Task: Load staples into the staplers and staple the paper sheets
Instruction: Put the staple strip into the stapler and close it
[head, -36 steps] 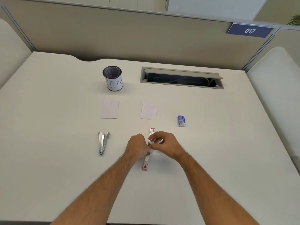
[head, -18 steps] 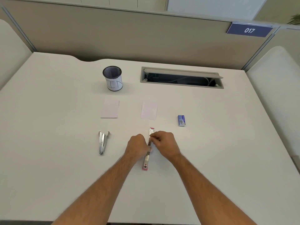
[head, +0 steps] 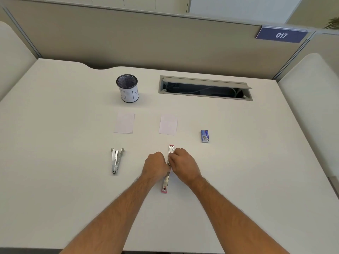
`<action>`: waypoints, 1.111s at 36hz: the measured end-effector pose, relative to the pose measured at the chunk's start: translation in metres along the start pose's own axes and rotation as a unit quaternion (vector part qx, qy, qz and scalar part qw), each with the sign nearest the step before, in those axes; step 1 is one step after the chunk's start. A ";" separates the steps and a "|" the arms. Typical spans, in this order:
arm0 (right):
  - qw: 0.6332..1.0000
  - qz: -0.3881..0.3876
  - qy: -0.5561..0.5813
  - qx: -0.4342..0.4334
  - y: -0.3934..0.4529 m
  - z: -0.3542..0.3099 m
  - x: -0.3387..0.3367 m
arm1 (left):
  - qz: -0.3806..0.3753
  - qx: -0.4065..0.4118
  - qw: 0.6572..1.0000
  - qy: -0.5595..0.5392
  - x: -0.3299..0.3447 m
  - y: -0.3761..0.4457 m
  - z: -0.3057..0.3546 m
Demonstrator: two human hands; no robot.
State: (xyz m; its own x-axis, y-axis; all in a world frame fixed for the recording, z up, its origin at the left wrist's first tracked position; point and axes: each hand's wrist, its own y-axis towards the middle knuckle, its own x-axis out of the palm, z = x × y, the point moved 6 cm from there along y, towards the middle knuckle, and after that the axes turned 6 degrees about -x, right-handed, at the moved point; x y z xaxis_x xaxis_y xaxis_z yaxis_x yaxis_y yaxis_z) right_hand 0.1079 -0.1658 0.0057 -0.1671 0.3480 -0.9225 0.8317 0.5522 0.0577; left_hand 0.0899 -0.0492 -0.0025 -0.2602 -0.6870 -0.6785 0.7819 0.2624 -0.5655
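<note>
Pink stapler [head: 168, 169] lies opened flat mid-desk, just in front of me, pointing away. My left hand [head: 155, 166] is curled against its middle, steadying it; my right hand [head: 183, 165] pinches over the metal channel. Can't tell if a staple strip is between my fingers. Risk imo: strip goes in crooked & jams, or the body slides. Staple box [head: 204, 136] sits well off to the right, w/ the right paper sheet [head: 168, 124] beyond the stapler's far end.

Bare table [head: 238, 171] lies right of the hands; the silver stapler [head: 116, 160] lies well left.
</note>
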 end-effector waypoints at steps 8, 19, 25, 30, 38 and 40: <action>0.999 0.017 -0.040 -0.007 -0.014 -0.004 0.001 | 0.019 0.007 1.000 0.011 0.000 0.000 -0.002; 0.995 0.012 0.069 0.073 -0.002 0.010 -0.008 | 0.003 -0.007 1.000 0.010 0.004 0.003 -0.003; 0.975 0.025 0.133 0.174 0.003 0.025 -0.008 | -0.003 -0.011 1.000 -0.023 0.007 0.004 -0.006; 0.933 0.034 0.248 0.260 0.004 0.028 -0.006 | 0.002 -0.017 0.999 -0.051 0.007 0.003 -0.008; 0.788 0.068 0.494 0.361 0.003 0.037 0.010 | 0.016 0.006 0.998 -0.067 -0.002 -0.001 -0.004; 0.749 0.063 0.560 0.349 0.004 0.036 0.011 | 0.011 0.018 0.997 -0.068 -0.006 -0.002 -0.002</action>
State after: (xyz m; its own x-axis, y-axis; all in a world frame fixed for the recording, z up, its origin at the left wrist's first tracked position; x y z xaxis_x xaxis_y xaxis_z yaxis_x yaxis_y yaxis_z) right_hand 0.1283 -0.1869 -0.0178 -0.0782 0.9969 -0.0043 0.8871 0.0676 -0.4565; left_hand 0.0885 -0.0443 0.0019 -0.1663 -0.7672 -0.6194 0.8065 0.2556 -0.5331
